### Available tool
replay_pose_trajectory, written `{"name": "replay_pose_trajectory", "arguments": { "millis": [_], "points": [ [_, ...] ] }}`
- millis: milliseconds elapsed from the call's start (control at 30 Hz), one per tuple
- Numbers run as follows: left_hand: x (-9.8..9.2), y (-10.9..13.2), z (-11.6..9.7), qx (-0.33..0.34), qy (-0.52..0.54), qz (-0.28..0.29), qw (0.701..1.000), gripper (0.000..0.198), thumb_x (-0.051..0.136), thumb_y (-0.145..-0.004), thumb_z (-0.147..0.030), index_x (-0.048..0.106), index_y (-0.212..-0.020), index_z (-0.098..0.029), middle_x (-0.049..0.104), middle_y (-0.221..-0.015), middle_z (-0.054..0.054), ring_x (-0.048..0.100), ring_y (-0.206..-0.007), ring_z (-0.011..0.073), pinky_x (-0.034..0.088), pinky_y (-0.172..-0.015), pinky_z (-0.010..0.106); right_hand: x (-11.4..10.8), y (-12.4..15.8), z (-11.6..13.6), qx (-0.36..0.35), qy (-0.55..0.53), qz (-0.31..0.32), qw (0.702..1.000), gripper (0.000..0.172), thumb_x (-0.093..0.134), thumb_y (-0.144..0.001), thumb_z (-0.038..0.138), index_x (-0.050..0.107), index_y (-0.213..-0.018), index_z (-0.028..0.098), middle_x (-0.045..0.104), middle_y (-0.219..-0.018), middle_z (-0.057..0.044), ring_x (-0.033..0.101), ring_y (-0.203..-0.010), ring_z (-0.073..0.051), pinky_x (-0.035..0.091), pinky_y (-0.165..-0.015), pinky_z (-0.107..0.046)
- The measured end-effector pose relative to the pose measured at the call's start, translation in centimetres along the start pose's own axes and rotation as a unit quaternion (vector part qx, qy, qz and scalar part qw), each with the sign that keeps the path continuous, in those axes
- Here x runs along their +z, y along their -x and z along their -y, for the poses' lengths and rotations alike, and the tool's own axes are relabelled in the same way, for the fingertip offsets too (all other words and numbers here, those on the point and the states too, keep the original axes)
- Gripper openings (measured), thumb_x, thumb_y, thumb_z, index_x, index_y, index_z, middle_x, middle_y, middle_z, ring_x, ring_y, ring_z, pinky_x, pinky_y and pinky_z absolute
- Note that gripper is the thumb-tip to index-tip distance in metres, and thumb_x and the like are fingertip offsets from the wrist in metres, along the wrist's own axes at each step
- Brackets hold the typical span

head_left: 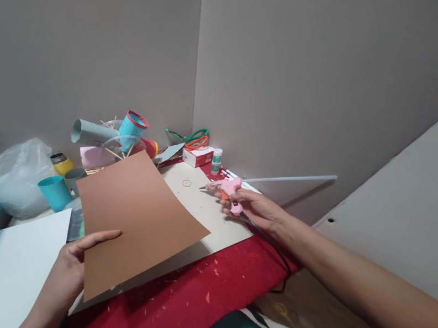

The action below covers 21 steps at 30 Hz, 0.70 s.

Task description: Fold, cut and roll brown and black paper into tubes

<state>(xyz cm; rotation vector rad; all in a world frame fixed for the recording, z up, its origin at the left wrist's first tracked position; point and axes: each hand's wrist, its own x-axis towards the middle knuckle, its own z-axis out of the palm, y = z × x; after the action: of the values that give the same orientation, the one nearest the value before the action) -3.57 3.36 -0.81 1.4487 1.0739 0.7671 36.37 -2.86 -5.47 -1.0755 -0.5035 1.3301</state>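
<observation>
Translucent plastic bag (20,183) at left of the frame, yellow bottle (63,165) just beside it, turquoise cylinder (55,194) below, red-and-white box (200,156) near frame centre, grey wall (310,59) across upper right

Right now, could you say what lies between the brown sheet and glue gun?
Pale board with a ring mark shows there, in the head view.

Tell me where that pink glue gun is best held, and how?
Probably the glue gun is best held by its handle, from the lower right: the nozzle points left, and the long stick juts from the back, above that approach. The right hand comes from there.
</observation>
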Motion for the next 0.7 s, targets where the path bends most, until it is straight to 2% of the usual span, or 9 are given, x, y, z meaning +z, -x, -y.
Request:
{"name": "replay_pose_trajectory", "arguments": {
  "millis": [133,267,400,533,700],
  "points": [
    [0.1,-0.05,-0.02,-0.004,0.002,0.0,1.0,0.043,0.085,-0.056,-0.019,0.077,-0.099,-0.022,0.076,-0.1,0.006,0.072,-0.087,0.0245,0.059,-0.067,0.025,0.04,0.47,-0.15,-0.026,-0.001,-0.001,1.0,0.03,0.061,-0.068,-0.002,0.06,-0.091,0.018,0.073,-0.093,-0.005,0.07,-0.079,-0.016,0.063,-0.068,-0.029],
    [0.1,-0.07,-0.01,-0.01,0.004,0.002,1.0,0.044,0.084,-0.056,-0.017,0.077,-0.1,-0.021,0.076,-0.099,0.006,0.072,-0.087,0.0245,0.059,-0.067,0.025,0.03,0.63,-0.26,-0.04,0.003,0.005,0.999,0.033,0.065,-0.068,-0.001,0.061,-0.093,0.018,0.073,-0.096,-0.005,0.07,-0.083,-0.016,0.063,-0.071,-0.028],
    [0.09,-0.09,-0.12,-0.015,0.0,-0.004,1.0,0.043,0.084,-0.056,-0.016,0.077,-0.099,-0.02,0.076,-0.099,0.005,0.072,-0.086,0.0232,0.058,-0.065,0.022,-0.26,0.64,-0.35,-0.055,0.004,0.012,0.998,0.036,0.064,-0.067,-0.003,0.063,-0.095,0.019,0.071,-0.107,-0.005,0.069,-0.09,-0.016,0.062,-0.075,-0.027],
    [0.19,-0.04,-0.33,-0.015,0.001,-0.003,1.0,0.042,0.084,-0.057,-0.017,0.076,-0.099,-0.02,0.076,-0.099,0.005,0.072,-0.087,0.0234,0.058,-0.066,0.022,-0.52,0.67,-0.43,-0.073,0.007,0.02,0.997,0.042,0.063,-0.066,-0.004,0.066,-0.1,0.02,0.071,-0.109,-0.005,0.069,-0.092,-0.017,0.062,-0.078,-0.027],
    [0.37,0.1,-0.51,-0.024,0.004,-0.009,1.0,0.041,0.082,-0.059,-0.021,0.076,-0.1,-0.018,0.076,-0.098,0.006,0.072,-0.087,0.0239,0.058,-0.065,0.023,-0.61,0.64,-0.47,-0.098,0.01,0.025,0.995,0.045,0.065,-0.063,-0.004,0.067,-0.101,0.019,0.071,-0.104,-0.004,0.069,-0.087,-0.017,0.063,-0.076,-0.03]
  ]
}}
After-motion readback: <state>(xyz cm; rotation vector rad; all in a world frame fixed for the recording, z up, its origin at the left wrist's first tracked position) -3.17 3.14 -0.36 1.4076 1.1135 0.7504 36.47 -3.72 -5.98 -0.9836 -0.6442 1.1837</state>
